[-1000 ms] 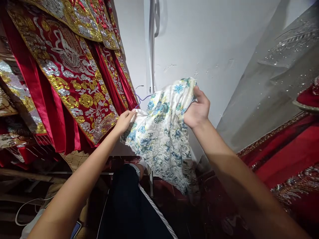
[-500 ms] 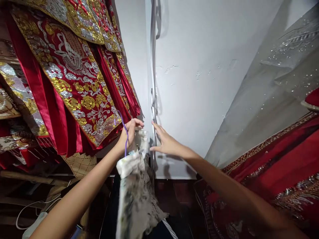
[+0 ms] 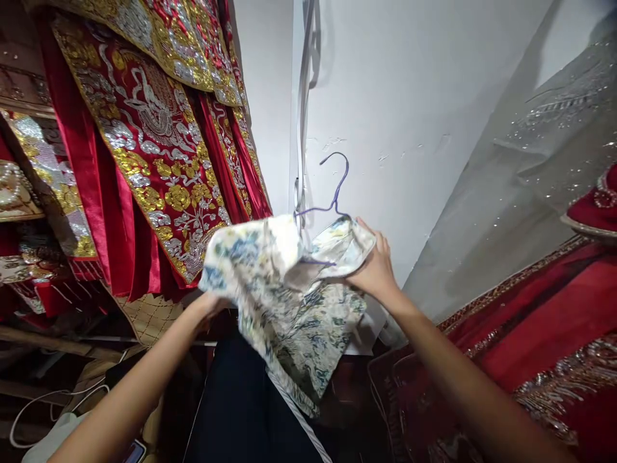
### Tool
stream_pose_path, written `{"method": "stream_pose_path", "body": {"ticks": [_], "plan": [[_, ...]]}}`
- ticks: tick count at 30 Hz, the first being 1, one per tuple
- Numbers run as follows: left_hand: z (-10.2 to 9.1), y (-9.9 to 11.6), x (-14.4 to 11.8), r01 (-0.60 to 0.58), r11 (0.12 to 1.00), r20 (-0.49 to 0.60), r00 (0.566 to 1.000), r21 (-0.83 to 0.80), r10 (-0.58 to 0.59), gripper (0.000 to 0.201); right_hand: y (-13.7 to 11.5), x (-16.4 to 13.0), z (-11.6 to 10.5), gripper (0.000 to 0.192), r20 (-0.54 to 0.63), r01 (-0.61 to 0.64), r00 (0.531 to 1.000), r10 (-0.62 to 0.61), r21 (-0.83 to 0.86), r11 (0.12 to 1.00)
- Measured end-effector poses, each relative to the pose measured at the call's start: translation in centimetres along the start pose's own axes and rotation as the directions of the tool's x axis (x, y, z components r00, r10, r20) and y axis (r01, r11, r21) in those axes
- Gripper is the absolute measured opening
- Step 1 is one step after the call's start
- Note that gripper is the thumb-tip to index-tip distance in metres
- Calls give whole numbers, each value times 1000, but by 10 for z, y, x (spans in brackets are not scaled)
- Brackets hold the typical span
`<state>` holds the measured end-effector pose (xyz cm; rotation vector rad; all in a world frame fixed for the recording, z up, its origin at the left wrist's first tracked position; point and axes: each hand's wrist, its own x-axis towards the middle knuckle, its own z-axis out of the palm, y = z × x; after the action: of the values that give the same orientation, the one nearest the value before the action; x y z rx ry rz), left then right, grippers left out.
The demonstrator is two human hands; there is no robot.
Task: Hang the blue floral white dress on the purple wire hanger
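Both hands hold up a floral garment (image 3: 289, 289) on a purple wire hanger (image 3: 332, 193): the right hand (image 3: 373, 270) grips its collar edge, the left hand (image 3: 207, 305), mostly hidden beneath, seemingly clutches the fabric beside the red embroidered robes (image 3: 149, 148).

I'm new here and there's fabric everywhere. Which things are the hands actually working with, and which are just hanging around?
In hand:
- floral garment, held by the right hand and the left hand, which is mostly hidden behind it
- purple wire hanger, sticking out of the garment

Just around:
- red embroidered robes hanging at left
- grey sequinned fabric at right
- white wall
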<state>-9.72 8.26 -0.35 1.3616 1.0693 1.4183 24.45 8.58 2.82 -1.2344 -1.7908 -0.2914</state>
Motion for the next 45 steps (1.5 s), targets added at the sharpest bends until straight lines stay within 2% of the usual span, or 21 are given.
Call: {"method": "stream_pose_path", "body": {"ticks": [3,5,7,9,12,14,15,17,19,21,23,24,26,28,30,34,36,38,41,43,45], "plan": [[-4,-32,-23,231,958,266,947,-172,-181,77,9,20,-11,98,-2,-95,995,95,-108,990],[4,-48,-34,256,946,307,933,-198,-188,69,4,35,-14,90,21,-86,996,90,-137,987],[16,-61,-41,174,976,219,965,-130,-143,58,-8,44,-16,89,58,-25,998,34,-146,989],[29,-72,-47,118,989,62,992,-85,-112,53,-24,46,-21,93,122,65,991,-49,-130,989],[45,-91,-63,129,979,-187,970,-159,-158,46,-49,33,-33,85,210,171,962,-174,30,985],[53,-105,-80,180,949,-216,947,-259,-239,45,-63,14,-36,72,206,142,957,-204,281,949],[57,-112,-90,211,926,-221,932,-313,-287,47,-70,0,-34,65,185,83,967,-173,414,907],[65,-124,-109,259,880,-272,883,-398,-382,56,-81,-34,-20,54,148,-99,989,9,614,783],[72,-130,-125,281,860,-337,833,-425,-439,64,-88,-74,3,40,142,-306,945,293,701,645],[78,-129,-136,289,868,-324,842,-403,-431,68,-93,-113,29,34,254,-532,807,533,704,471],[82,-122,-144,289,887,-257,883,-361,-392,69,-95,-141,47,34,435,-664,702,564,687,296],[82,-117,-147,287,897,-231,898,-336,-374,70,-95,-148,51,34,498,-692,686,530,672,264],[82,-107,-154,303,912,-217,905,-278,-367,72,-97,-149,50,35,553,-690,715,427,660,299],[82,-98,-161,392,894,-246,864,-215,-438,75,-100,-141,40,36,546,-647,762,348,652,396],[84,-90,-167,473,864,-274,820,-171,-503,78,-105,-132,30,36,533,-629,777,336,631,454],[95,-79,-174,380,911,-277,869,-158,-410,70,-115,-129,25,30,523,-665,747,410,600,446],[102,-75,-175,362,912,-282,870,-192,-405,67,-116,-132,27,34,532,-670,742,408,599,439],[106,-72,-176,375,891,-273,856,-256,-439,68,-114,-136,27,40,515,-662,746,421,641,388],[103,-72,-174,330,891,-261,872,-312,-414,68,-108,-141,27,37,468,-623,715,520,763,170],[98,-74,-172,202,958,-380,885,-203,-267,70,-104,-144,28,32,458,-588,678,575,807,50],[96,-73,-169,38,998,-538,843,44,-9,72,-104,-145,29,29,478,-600,660,580,800,23]]}}
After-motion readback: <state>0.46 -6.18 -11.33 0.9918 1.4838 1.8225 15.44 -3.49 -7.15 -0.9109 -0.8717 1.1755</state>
